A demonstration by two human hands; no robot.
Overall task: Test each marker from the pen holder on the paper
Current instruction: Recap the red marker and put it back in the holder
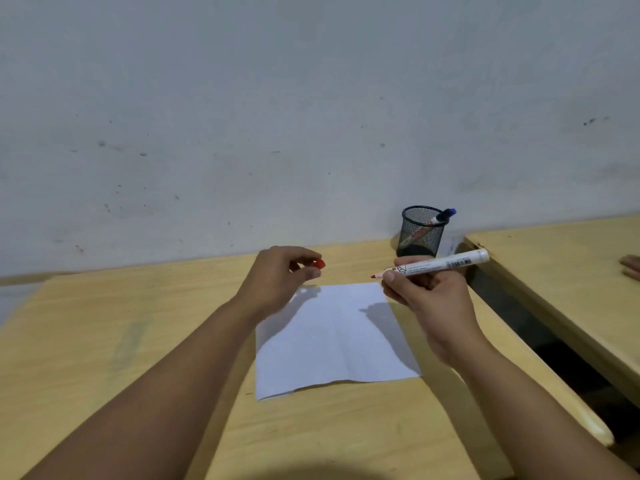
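Right hand (420, 292) closed around white marker (436, 266), uncapped, reddish tip pointing left, held in air above far right corner of paper (332, 341)
Left hand (277, 271) pinches red cap (320, 264) between thumb and fingertips, other fingers curled
Paper lies flat on desk (138, 323), no marks visible on it
Pen holder (420, 232) stands behind right hand, near wall, blue-capped marker (445, 216) inside
Risks: paper is loose, stroke may drag it because no hand presses it; small cap can slip from pinch and roll off; right elbow or marker end may knock holder; open tip may stain desk if stroke runs past paper edge

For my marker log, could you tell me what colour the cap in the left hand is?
Red; the cap shows in the head view, pinched in the left hand.
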